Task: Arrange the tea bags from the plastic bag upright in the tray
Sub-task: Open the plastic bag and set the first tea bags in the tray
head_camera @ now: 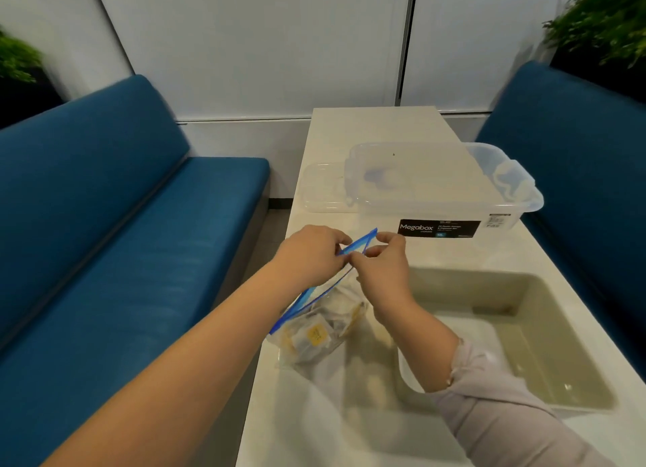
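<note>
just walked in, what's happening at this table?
A person is pulling open the blue zip seal of a plastic bag of tea bags, left hand and right hand each pinching one side. The beige tray beside it holds no tea bags yet. A clear storage box sits behind.

Blue benches, white wall panels

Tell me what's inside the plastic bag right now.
Tea bags with yellow tags lie bunched in the plastic bag. Their count is unclear; the right hand and the bag's folds cover part of them.
</note>
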Motion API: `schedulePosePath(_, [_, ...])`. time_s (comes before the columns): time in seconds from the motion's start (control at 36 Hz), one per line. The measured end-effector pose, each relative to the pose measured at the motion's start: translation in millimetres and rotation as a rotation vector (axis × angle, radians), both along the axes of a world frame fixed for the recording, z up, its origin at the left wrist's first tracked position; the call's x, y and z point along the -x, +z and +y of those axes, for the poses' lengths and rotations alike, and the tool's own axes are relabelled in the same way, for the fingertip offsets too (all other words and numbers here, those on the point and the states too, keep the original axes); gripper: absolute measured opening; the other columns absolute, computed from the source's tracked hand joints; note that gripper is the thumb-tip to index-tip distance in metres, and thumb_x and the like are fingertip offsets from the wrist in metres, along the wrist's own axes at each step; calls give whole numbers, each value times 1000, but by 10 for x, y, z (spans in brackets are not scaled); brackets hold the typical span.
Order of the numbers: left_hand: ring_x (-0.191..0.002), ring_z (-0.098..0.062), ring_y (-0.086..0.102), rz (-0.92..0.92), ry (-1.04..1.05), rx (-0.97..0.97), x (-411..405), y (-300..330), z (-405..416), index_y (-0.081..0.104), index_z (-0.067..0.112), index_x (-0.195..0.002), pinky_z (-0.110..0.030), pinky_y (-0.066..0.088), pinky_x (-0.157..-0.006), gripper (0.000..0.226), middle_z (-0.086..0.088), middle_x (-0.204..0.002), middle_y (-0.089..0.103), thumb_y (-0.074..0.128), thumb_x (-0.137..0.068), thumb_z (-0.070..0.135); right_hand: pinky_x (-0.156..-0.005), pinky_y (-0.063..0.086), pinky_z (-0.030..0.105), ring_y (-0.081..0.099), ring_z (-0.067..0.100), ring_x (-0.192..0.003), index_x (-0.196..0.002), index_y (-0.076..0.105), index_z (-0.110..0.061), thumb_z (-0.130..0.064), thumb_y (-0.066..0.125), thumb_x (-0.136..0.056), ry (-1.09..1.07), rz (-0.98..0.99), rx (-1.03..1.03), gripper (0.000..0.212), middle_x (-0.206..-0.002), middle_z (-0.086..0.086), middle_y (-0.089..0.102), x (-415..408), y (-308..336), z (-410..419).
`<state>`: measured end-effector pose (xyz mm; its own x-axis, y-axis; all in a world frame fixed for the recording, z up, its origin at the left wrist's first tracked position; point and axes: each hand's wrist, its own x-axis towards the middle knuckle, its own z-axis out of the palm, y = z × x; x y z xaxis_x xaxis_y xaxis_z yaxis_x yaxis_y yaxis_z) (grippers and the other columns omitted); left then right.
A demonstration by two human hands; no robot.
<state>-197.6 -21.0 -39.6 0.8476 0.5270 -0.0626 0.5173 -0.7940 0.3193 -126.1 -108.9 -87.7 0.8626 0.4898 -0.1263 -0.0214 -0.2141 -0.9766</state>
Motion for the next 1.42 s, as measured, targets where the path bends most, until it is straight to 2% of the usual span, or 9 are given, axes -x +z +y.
schedulePosePath(0.11, [-90,-19,65,32,6,64,-66,-1,43,58,20,-127,-32,53,-79,31,-5,-108,67,45,-98,21,-84,53,48,65,23,-80,-120,48,-11,0,56,-82,-22,5,19,40,-80,-3,61,-58,-22,-39])
schedulePosePath(0.28, [-79,-8,60,-171,122,592,39,-33,166,67,15,-100,-23,52,-67,27,5,-98,69,42,-101,26,-62,47,29,53,16,-59,-103,59,-5,1,45,-95,33,206,-88,17,-70,5,56,-136,32,-165])
schedulePosePath(0.69, [-45,-7,58,-764,678,1971,228,-646,120,66,3,-92,-18,52,-45,27,-3,-66,68,48,-97,22,-57,41,27,42,19,-54,-71,54,-4,-8,35,-102,45,847,-230,36,-47,2,52,-127,27,-104])
schedulePosePath(0.78, [-59,-1,65,-858,717,2150,246,-873,176,64,5,-109,-11,54,-66,24,-6,-74,69,53,-95,21,-42,47,18,48,14,-45,-75,55,-1,-7,40,-101,-43,1002,-288,30,-50,5,54,-117,-29,-62])
schedulePosePath(0.86, [-98,4,62,-825,757,2259,242,-1007,224,54,10,-131,-10,43,-96,41,-14,-107,67,62,-92,20,-38,49,18,55,13,-35,-85,54,0,-3,42,-99,-97,1064,-336,19,-48,9,62,-100,-81,-34])
schedulePosePath(0.97, [-46,-7,63,-1005,807,2296,280,-969,61,67,3,-107,-19,57,-55,25,-12,-71,68,46,-98,11,-48,53,29,56,22,-59,-83,55,4,4,43,-95,25,889,-204,16,-68,13,63,-54,-135,-54])
schedulePosePath(1.11, [-51,-5,62,-1050,838,2306,298,-1115,154,64,10,-121,-10,52,-78,27,-2,-73,66,49,-99,14,-50,31,25,39,16,-54,-82,52,-7,-8,57,-86,141,407,192,6,-70,6,41,-90,-176,-120])
schedulePosePath(1.25, [-43,-6,59,-1168,833,2323,297,-1078,178,65,4,-113,-15,51,-46,25,-5,-61,63,45,-99,12,-47,37,22,45,16,-50,-78,59,-6,-8,54,-91,199,514,147,14,-64,5,51,-72,-185,-158])
schedulePosePath(1.42, [-40,-6,58,-1150,901,2425,315,-1069,189,65,-4,-95,-4,50,-69,27,-2,-51,60,47,-98,15,-56,52,23,58,14,-57,-89,60,-5,1,32,-100,159,891,-251,31,-75,6,61,10,-162,-73])
